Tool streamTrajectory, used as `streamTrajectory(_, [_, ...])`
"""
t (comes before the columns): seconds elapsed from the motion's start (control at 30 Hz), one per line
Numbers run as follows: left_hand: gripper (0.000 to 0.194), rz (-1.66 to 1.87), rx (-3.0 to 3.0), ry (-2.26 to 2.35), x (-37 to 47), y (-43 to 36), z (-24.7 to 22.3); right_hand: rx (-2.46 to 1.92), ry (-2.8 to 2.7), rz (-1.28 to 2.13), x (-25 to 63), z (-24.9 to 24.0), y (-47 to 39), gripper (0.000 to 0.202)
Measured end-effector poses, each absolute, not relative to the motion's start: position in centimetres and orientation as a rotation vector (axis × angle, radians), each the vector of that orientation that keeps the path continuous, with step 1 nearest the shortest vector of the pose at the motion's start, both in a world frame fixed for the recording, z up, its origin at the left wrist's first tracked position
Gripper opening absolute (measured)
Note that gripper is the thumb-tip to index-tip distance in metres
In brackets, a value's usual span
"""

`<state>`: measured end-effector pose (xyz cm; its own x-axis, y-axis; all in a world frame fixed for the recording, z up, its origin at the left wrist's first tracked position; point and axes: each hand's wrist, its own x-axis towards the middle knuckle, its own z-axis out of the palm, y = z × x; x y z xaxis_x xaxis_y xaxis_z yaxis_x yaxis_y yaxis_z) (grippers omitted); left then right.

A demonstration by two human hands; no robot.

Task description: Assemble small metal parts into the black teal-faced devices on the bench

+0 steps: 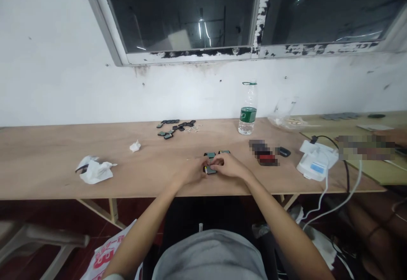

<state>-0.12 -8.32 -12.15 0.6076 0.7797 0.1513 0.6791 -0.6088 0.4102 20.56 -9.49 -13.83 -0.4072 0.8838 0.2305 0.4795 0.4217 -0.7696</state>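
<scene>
My left hand (196, 167) and my right hand (226, 164) meet close to the front edge of the table. The fingers of both are bent and closed at a small flat rectangular piece (211, 170), grey-green with a dark border and a bright yellowish spot at its left end. Whether it touches the tabletop, I cannot tell. Just behind my fingers lie a similar piece (210, 155) and another, partly covered piece (224, 152) by my right knuckles. Fingertips hide part of the worked piece.
Toward the wall lie several similar dark pieces (184, 125) and tiny pale bits (191, 129). A water bottle (247, 121) stands to their right. Crumpled tissue (95, 170) lies left. A white box (318, 161) with cables, a black oval object (283, 151) and another person's arm (392, 136) are right.
</scene>
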Motion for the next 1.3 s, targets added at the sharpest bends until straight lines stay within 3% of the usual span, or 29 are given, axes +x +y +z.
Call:
streamTrajectory(0.23, [0.026,0.366,2.563,1.201,-0.1,-8.4,-12.3,-1.221,-2.134,0.344,20.5,-13.8,-9.6,0.027])
streamTrajectory(0.47, [0.026,0.391,2.583,1.161,-0.2,-8.1,-12.6,-1.299,-2.248,0.234,20.0,-14.7,-9.4,0.037])
streamTrajectory(1.07, [0.029,0.361,2.474,1.159,-1.1,-7.3,-11.8,-1.272,-2.224,0.184,21.0,-15.2,-9.1,0.015])
streamTrajectory(1.3, [0.038,0.557,2.409,1.169,-4.5,-4.7,-12.0,-1.207,-2.211,0.223,21.2,-15.0,-9.0,0.012])
